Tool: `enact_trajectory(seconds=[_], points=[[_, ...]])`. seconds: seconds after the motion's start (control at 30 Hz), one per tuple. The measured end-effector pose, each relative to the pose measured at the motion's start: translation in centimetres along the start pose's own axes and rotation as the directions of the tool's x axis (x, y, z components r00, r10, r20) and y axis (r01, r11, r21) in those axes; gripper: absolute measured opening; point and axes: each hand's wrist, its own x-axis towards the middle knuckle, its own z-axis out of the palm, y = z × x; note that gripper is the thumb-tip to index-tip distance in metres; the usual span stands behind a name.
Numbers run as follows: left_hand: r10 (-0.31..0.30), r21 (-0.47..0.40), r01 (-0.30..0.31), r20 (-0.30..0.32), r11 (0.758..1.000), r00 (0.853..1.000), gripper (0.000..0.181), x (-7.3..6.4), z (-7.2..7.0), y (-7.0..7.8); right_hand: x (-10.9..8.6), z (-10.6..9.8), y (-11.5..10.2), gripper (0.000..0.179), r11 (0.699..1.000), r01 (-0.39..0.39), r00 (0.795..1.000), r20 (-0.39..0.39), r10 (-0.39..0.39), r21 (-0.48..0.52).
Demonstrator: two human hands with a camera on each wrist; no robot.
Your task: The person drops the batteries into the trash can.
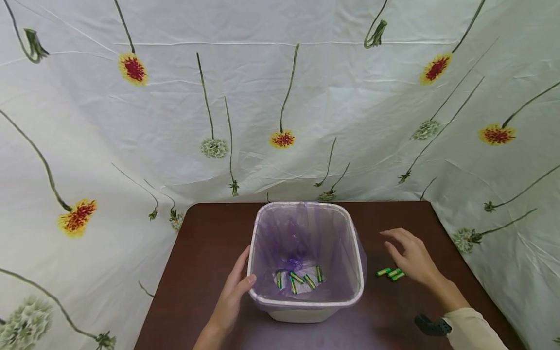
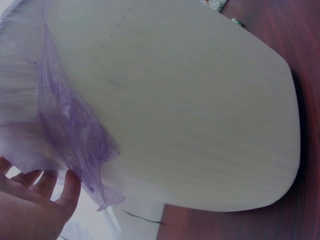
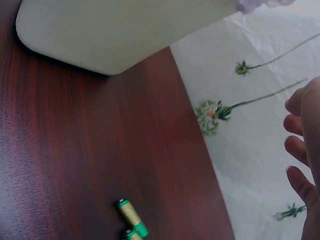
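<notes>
A white plastic trash bin (image 1: 302, 316) stands on the table, lined with a thin purple bag (image 1: 280, 238) folded over its rim. Several green-and-yellow batteries (image 1: 309, 282) lie scattered on the bag at the bottom. My left hand (image 1: 229, 296) grips the bin's left rim, thumb on top and fingers along the outside. In the left wrist view, loose purple film (image 2: 75, 130) hangs by those fingers. Holding nothing, my right hand (image 1: 413, 257) hovers right of the bin with relaxed, slightly bent fingers. Three more batteries (image 1: 383, 272) lie on the table just below it, close together.
The dark reddish-brown wooden table (image 1: 214, 238) ends at a white flower-printed cloth (image 1: 253, 97) at the back and sides. A black band (image 1: 432, 325) shows at my right wrist, beside a cream sleeve (image 1: 472, 330).
</notes>
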Motion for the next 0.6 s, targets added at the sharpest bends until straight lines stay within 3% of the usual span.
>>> enact_trajectory(seconds=[0.37, 0.6], points=[[0.009, 0.004, -0.008, -0.012, 1.0, 1.0, 0.063, 0.0, 0.1, 0.1, -2.9, 1.3, 1.7, 0.032, 0.991, -0.127, 0.992, 0.016, 0.128, -0.039], [-0.007, 0.006, 0.007, -0.008, 1.0, 1.0, 0.063, 0.0, 0.1, 0.0, -5.3, 2.5, 3.2, 0.032, 0.974, -0.223, 0.974, 0.024, 0.224, -0.038]])
